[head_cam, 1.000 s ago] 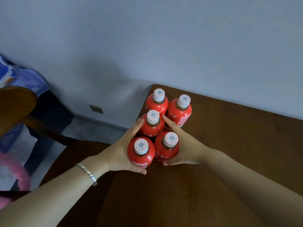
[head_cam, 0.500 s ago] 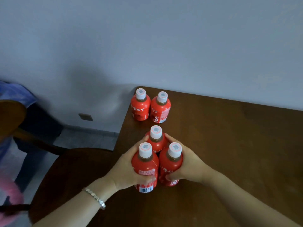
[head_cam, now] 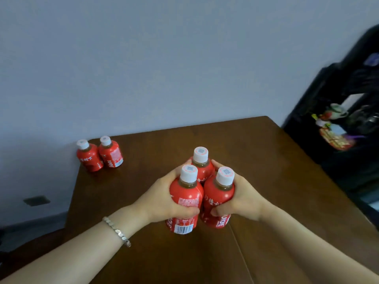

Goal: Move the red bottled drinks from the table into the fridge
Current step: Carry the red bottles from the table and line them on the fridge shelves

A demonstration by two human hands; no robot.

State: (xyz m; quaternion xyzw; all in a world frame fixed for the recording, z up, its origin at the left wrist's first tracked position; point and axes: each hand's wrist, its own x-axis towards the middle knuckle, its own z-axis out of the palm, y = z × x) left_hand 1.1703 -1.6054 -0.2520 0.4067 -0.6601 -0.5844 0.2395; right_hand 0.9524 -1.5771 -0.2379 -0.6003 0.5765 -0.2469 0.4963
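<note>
Left hand (head_cam: 162, 198) and right hand (head_cam: 244, 198) clamp three red white-capped bottles (head_cam: 186, 193); two more red bottles (head_cam: 90, 156) stand at the brown wooden tabletop (head_cam: 266, 160) corner.

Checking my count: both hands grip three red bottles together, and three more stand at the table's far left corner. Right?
No. The head view shows two bottles, not three, at the far left corner of the table. The left hand and right hand do grip three red bottles together.

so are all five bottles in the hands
No, the left hand and right hand grip only three bottles; two bottles stand apart at the table's far left corner.
</note>
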